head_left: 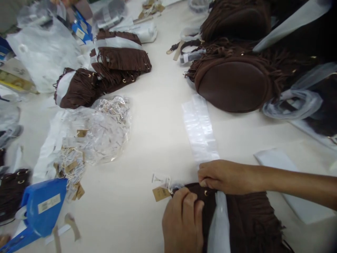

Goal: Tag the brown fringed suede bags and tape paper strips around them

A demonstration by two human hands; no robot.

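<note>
A dark brown fringed bag lies on the table at the lower right, with a translucent white strip running across it. My left hand is closed on the bag's near left part, fingers curled over its edge. At the bag's upper edge, close to a gold eyelet, my right hand is closed, its fingers bent and pressed together. What lies between the right fingertips is hidden. A brown card tag on white string sticks out from the bag's left corner.
Flat clear plastic sleeves lie beyond my right hand. Larger brown fringed bags fill the upper right. Wrapped brown bags stand at upper left, above a clear plastic bag with stringed tags. A blue tape dispenser sits lower left.
</note>
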